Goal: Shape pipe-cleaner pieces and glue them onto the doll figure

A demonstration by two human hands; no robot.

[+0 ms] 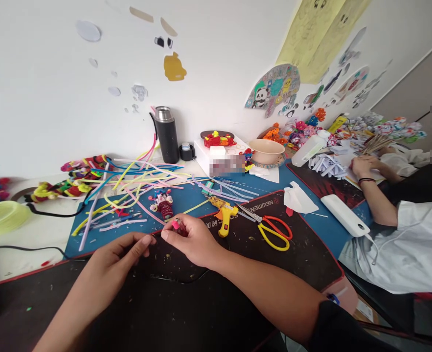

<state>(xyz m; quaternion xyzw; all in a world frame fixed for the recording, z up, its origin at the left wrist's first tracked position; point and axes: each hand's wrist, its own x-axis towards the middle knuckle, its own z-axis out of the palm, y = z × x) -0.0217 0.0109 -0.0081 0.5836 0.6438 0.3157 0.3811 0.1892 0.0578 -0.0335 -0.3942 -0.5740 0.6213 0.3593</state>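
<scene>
My right hand [192,239] is closed around a small red piece with a pink end [176,224]. Most of that piece is hidden by the fingers. Just left of it, my left hand [127,256] pinches thumb against forefinger; what is between them, if anything, is too small to make out. Beyond my hands a dark red fuzzy figure [163,204] stands on the blue mat. A yellow glue gun [224,217] lies right of my right hand, and scissors [272,233] with red and yellow handles lie beside it.
Colourful pipe cleaners [127,183] spread over the blue mat [190,195]. Behind them stand a black thermos [168,137] and a beige bowl [267,150]. A white power bank [345,215] lies to the right, near a co-worker's hand [364,168]. At left is a yellow-green bowl [5,218].
</scene>
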